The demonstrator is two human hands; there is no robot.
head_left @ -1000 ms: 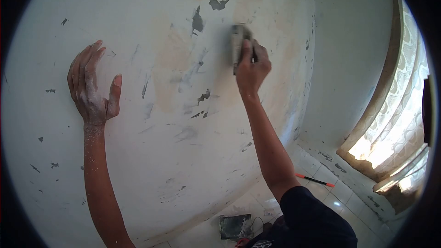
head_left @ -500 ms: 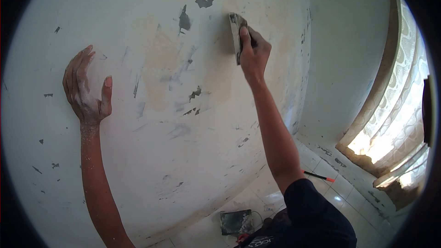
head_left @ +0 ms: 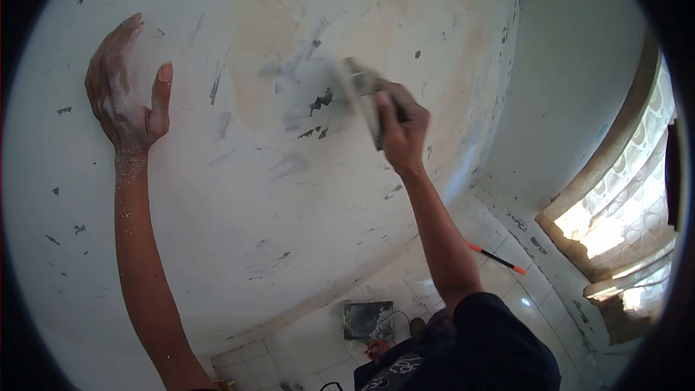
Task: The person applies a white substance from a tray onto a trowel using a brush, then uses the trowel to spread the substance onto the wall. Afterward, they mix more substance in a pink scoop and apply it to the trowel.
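A pale wall with dark chipped spots and beige patches fills most of the view. My left hand, dusted with white powder, lies against it at the left with the fingers stretched up and the thumb apart. On the right, my right hand is closed round a flat, grey sanding block, somewhat blurred, whose long face is at the wall. Just left of the block is a dark chipped patch.
On the tiled floor lie a black and orange stick and a dark square board. A patterned curtain hangs at the right, beside the adjoining wall.
The view has tilted down, so the wall marks appear higher. My right hand and the block have moved lower on the wall, and the block is more tilted. My left hand stays on the wall.
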